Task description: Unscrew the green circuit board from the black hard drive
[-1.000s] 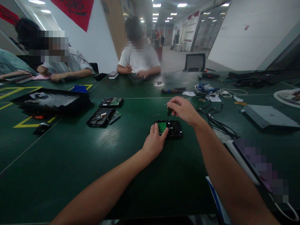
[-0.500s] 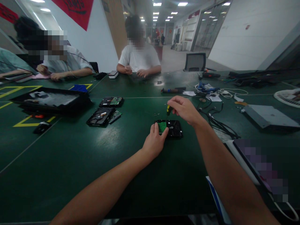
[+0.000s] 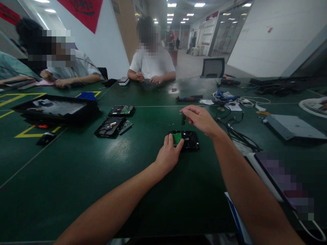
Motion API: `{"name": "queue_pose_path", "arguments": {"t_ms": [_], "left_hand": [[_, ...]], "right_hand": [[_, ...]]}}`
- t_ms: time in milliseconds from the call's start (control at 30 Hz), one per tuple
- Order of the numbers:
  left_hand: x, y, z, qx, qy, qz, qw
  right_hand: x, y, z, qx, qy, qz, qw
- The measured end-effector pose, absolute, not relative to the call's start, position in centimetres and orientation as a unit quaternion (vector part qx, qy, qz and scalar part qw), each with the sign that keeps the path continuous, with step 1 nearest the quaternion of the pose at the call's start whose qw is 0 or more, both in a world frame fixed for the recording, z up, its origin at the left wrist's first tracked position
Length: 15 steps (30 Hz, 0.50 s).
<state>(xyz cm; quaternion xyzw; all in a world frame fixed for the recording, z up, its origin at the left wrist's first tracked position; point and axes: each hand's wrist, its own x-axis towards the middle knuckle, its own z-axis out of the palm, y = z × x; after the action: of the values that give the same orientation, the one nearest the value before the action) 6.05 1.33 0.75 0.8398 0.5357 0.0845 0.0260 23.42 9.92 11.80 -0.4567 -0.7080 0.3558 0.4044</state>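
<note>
A black hard drive (image 3: 192, 140) with a green circuit board (image 3: 177, 137) on its face lies flat on the table. My left hand (image 3: 167, 156) grips its left part, thumb and fingers spread around the green board. Above the drive's far edge, my right hand (image 3: 200, 119) pinches a small screwdriver (image 3: 183, 119) upright, its shaft pointing down at the drive; whether the tip touches is too fine to tell. Several tiny pieces that look like screws (image 3: 171, 124) lie just behind the drive.
To the left are two more drives, one a black drive (image 3: 109, 127), and a loose circuit board (image 3: 126, 127). A black tray (image 3: 55, 108) stands farther left. Cables (image 3: 236, 132) and a grey metal box (image 3: 293, 126) lie to the right. Two people sit across the table.
The screwdriver's handle has turned in my right fingers, its yellow part now less visible. My left hand and the hard drive stay in place.
</note>
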Motion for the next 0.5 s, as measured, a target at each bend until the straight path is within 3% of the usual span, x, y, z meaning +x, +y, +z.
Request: {"name": "queue_pose_path", "arguments": {"t_ms": [500], "left_hand": [[6.04, 1.34, 0.72, 0.841, 0.533, 0.091, 0.025]], "right_hand": [[23.26, 10.15, 11.66, -0.453, -0.685, 0.395, 0.412]]}}
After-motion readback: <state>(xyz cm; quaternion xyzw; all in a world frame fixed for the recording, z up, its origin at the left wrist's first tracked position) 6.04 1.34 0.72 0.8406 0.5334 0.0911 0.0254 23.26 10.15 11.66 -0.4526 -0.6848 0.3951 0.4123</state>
